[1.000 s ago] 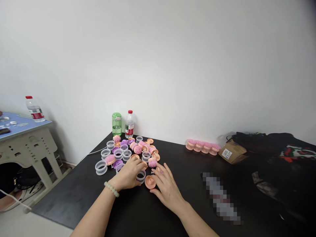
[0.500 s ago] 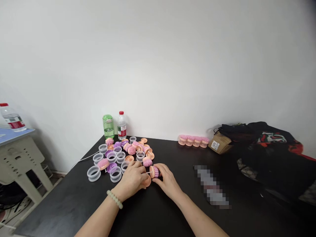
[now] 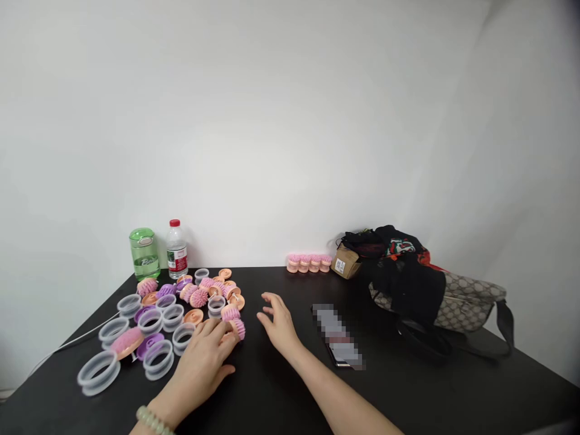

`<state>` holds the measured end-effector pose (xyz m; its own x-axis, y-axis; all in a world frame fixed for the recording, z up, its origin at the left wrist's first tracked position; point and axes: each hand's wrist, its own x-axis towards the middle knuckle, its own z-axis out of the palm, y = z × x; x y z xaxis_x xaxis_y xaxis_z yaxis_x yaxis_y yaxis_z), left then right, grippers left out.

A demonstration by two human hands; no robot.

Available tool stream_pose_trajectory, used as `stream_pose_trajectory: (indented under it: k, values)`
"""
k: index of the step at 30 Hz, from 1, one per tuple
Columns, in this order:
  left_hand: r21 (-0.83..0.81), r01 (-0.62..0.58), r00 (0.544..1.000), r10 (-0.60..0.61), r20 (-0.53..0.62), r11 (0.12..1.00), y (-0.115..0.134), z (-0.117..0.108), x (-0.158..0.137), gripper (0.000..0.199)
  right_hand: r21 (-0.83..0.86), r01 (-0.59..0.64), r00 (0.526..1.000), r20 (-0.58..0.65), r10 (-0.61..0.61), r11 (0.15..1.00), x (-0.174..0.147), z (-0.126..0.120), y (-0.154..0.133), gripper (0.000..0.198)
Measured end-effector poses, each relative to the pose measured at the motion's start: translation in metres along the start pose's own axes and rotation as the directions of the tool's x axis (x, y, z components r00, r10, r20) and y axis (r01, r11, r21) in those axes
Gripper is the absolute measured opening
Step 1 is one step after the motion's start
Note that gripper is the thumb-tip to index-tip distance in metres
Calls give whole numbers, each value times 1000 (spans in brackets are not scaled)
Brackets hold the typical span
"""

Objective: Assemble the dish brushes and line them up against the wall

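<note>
My left hand point(image 3: 206, 356), with a pale green bead bracelet on its wrist, lies over a pink-bristled scalp brush point(image 3: 238, 329) with a peach base. Its fingers touch the brush and partly hide it, while the thumb stands apart. To the right, my right hand point(image 3: 278, 323) hovers over the black table with its fingers parted and nothing in them. Left of my hands lie loose parts: translucent rings point(image 3: 158, 360), peach discs point(image 3: 193, 316), purple discs point(image 3: 149, 346) and more pink brush heads point(image 3: 198, 298).
A green cup point(image 3: 145, 254) and a red-capped water bottle point(image 3: 176, 251) stand at the back left. Several brushes point(image 3: 309, 264) line the wall beside a brown paper package point(image 3: 347, 261). A pixelated phone-like object point(image 3: 338, 336) and a patterned bag point(image 3: 471, 300) with dark cloth lie to the right.
My right hand has let go of the pink brush and opened away from it. My left hand now covers that brush. The view has swung right, bringing the patterned bag into sight.
</note>
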<state>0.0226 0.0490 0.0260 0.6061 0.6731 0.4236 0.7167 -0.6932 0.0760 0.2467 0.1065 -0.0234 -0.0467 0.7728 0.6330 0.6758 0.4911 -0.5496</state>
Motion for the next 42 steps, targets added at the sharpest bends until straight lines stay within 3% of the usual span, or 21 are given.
stream_pose_trajectory:
  k: [5,12,19,24,28,33,42]
  values:
    - [81,-23,999,26,-28,996,4,9,2,53,-258,-137,990,-43,131,956,54,-2,45,38]
    - [105,-19,996,28,-80,994,-2,10,0,68,-579,-274,956,-79,282,768,120,-24,91,39]
    - [144,-62,998,66,-20,988,-9,28,0,81,-742,-239,942,-20,336,627,142,-32,110,37]
    - [155,1,998,-11,62,988,-4,18,3,80,-784,-196,944,11,329,589,144,-36,105,33]
    - [156,38,995,-51,80,987,-1,8,4,72,-767,-175,939,58,339,617,138,-37,94,30]
    - [164,82,994,-93,60,983,-2,10,3,68,-661,-154,929,156,335,734,120,-37,71,30]
    - [164,71,997,-63,-52,984,2,4,1,51,-211,-174,961,174,212,962,55,-45,8,42]
